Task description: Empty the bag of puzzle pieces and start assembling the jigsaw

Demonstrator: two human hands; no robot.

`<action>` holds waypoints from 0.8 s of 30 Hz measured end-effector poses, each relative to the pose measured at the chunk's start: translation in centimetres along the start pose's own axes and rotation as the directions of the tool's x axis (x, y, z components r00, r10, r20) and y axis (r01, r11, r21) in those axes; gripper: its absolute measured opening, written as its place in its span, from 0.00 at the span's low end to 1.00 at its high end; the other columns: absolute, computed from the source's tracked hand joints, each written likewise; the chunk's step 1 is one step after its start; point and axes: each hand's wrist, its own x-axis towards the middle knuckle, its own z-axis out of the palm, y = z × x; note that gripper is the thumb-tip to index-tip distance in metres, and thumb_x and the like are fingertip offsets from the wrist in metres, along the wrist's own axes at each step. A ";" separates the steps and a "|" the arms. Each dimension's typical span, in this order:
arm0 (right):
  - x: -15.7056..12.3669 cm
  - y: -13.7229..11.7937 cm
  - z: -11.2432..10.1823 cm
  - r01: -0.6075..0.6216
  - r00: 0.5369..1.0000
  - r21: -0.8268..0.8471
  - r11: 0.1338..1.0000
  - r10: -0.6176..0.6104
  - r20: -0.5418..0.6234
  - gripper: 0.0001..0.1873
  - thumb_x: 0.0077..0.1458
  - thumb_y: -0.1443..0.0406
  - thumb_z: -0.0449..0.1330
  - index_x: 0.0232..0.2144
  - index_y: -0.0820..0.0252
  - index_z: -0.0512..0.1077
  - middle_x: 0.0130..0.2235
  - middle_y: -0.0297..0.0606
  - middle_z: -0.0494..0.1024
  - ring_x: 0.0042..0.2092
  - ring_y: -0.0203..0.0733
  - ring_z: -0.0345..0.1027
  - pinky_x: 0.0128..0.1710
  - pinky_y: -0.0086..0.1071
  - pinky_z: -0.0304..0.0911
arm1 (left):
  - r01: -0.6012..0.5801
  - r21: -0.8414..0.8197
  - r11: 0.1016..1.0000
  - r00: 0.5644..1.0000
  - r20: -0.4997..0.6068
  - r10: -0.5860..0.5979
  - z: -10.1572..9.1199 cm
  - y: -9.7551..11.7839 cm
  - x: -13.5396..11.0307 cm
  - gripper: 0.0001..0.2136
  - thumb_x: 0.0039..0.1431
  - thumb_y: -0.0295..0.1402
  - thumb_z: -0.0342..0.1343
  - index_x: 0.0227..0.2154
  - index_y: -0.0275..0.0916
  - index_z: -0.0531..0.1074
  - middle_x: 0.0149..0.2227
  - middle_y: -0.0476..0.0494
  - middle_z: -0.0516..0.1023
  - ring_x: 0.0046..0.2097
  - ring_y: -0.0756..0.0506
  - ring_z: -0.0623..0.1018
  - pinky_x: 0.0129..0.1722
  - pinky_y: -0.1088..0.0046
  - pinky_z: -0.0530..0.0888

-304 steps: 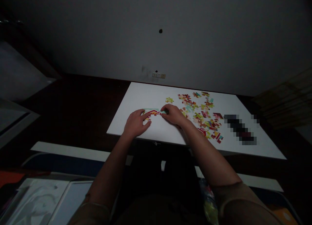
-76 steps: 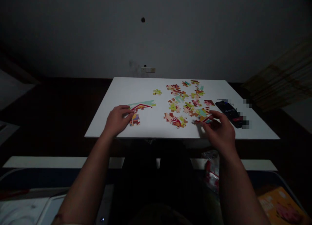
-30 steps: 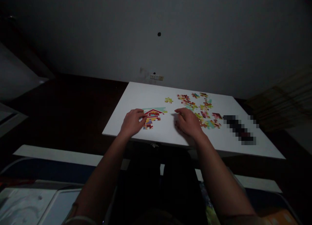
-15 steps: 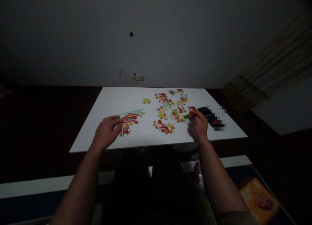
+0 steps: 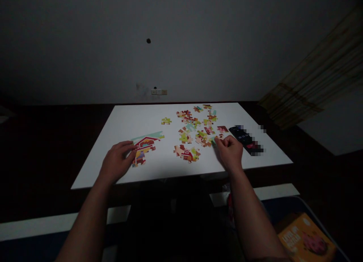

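On a white board lies a partly joined jigsaw section showing a red barn on a mint-green strip. My left hand rests open beside it, fingertips at its lower left edge. Further right, a joined cluster of pieces shows a pig and a red barn door. My right hand sits at the lower right of the loose jigsaw pieces, with its finger and thumb pinched on a small jigsaw piece, mostly hidden. A lone yellow-green piece lies apart.
A dark phone-like object, partly blurred out, lies on the board to the right of my right hand. The board sits on a dark surface below a wall with a socket plate. An orange book lies low at right.
My right hand has moved right from the board's middle to the loose pieces, and now pinches one. The view has swung left and the board sits lower. The left hand stays beside the barn section.
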 end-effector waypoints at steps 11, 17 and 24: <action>0.0 -1.0 0.2 0.023 0.997 -0.024 0.999 -0.021 0.071 0.35 0.48 0.49 0.66 0.18 0.53 0.43 0.19 0.27 0.48 0.22 0.35 0.44 0.23 0.33 0.45 | -0.006 -0.026 1.000 1.000 -0.024 0.005 0.0 0.1 0.2 0.16 0.62 0.46 0.51 0.42 0.45 0.79 0.52 0.44 0.76 0.55 0.38 0.72 0.57 0.54 0.70; 8.2 -3.6 4.0 0.273 0.908 -0.088 0.958 -0.226 0.353 0.13 0.56 0.54 0.59 0.25 0.53 0.65 0.27 0.35 0.73 0.28 0.42 0.64 0.31 0.37 0.61 | 0.012 -0.043 0.999 0.999 -0.041 -0.014 -0.1 0.4 0.1 0.14 0.63 0.44 0.51 0.42 0.48 0.78 0.52 0.44 0.76 0.54 0.38 0.73 0.56 0.54 0.70; 15.0 -3.9 14.0 0.443 0.781 -0.136 0.886 -0.306 0.545 0.13 0.49 0.69 0.59 0.38 0.57 0.76 0.42 0.46 0.80 0.44 0.50 0.73 0.47 0.43 0.65 | 0.003 -0.013 1.000 0.999 -0.033 -0.003 -0.7 0.9 -0.1 0.13 0.63 0.41 0.50 0.43 0.46 0.78 0.52 0.44 0.76 0.54 0.39 0.73 0.56 0.56 0.70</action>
